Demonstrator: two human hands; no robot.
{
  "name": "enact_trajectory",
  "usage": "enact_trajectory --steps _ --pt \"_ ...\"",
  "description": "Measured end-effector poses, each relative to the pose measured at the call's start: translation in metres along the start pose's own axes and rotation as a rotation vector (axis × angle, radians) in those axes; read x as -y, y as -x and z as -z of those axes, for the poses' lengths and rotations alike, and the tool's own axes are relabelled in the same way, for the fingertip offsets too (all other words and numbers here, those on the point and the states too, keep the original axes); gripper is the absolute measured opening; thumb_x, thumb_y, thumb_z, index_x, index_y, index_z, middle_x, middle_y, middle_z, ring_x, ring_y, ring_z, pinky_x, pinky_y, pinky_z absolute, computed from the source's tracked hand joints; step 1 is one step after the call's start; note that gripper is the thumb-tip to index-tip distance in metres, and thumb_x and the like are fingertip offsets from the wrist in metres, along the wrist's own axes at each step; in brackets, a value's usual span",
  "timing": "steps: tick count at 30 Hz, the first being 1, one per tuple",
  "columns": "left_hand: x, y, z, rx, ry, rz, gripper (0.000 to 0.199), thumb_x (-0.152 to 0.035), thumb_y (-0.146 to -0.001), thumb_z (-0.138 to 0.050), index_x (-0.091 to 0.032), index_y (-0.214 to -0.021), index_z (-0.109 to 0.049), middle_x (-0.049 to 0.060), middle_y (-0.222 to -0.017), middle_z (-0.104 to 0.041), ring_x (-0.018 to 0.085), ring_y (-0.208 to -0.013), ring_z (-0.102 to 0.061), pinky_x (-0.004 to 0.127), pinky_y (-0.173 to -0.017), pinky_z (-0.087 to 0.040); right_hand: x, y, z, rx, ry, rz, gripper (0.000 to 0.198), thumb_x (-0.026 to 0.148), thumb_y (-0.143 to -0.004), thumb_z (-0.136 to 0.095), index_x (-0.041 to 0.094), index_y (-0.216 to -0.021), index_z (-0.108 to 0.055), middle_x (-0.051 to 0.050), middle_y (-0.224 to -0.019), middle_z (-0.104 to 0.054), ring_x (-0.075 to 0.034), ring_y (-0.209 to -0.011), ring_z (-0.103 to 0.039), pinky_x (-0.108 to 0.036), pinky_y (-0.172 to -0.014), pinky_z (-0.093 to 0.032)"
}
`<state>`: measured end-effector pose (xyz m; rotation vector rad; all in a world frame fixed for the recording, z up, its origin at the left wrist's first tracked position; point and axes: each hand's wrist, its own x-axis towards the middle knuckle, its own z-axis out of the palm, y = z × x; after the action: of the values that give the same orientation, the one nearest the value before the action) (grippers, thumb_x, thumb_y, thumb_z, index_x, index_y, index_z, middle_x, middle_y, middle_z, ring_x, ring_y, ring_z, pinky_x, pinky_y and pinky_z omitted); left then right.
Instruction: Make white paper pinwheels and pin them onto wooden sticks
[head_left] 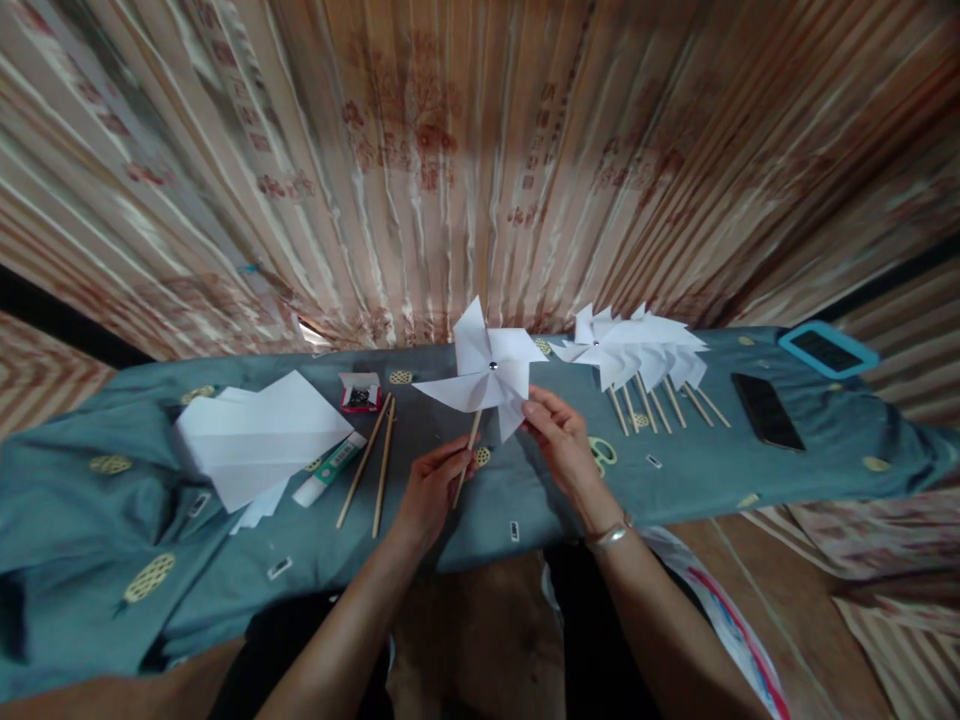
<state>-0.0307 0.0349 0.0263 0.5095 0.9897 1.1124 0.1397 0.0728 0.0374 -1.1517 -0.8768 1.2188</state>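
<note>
A white paper pinwheel (480, 385) with a dark pin at its centre is held up in front of me. My left hand (435, 485) is closed around its thin wooden stick (472, 435). At the pinwheel's right side, my right hand (559, 435) pinches the edge of a paper blade between thumb and fingers. Several finished-looking pinwheels (645, 345) lie overlapped in a row to the right, their sticks pointing toward me. Two loose wooden sticks (384, 465) rest left of my left hand, next to a small red box (361, 392) holding dark pins.
A stack of white paper sheets (262, 435) and a glue stick (330, 470) lie at the left. Green-handled scissors (602, 453) are behind my right wrist. A black phone (766, 411) and a blue-framed device (828, 350) lie far right on the teal cloth (697, 470). A curtain hangs behind.
</note>
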Motion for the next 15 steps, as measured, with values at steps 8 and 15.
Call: enact_trajectory --steps 8,15 --pt "0.009 -0.005 0.003 -0.040 -0.041 -0.067 0.033 -0.029 -0.051 -0.090 -0.021 -0.081 -0.081 0.003 -0.083 -0.078 0.016 -0.076 -0.066 0.029 -0.080 -0.049 -0.004 0.002 -0.002 0.051 -0.084 -0.073 0.043 0.044 -0.059 -0.086 0.020 -0.092 -0.073 0.004 -0.067 -0.068 -0.008 -0.053 -0.048 -0.021 -0.049 -0.039" --pt "0.012 -0.008 0.000 -0.066 -0.033 -0.067 0.036 -0.029 -0.047 -0.091 -0.019 -0.080 -0.081 0.005 -0.081 -0.078 0.018 -0.077 -0.068 0.032 -0.083 -0.051 -0.004 0.006 -0.005 0.128 0.006 -0.049 0.037 0.049 -0.063 -0.082 0.022 -0.086 -0.071 0.004 -0.065 -0.065 -0.011 -0.054 -0.051 -0.025 -0.055 -0.043"
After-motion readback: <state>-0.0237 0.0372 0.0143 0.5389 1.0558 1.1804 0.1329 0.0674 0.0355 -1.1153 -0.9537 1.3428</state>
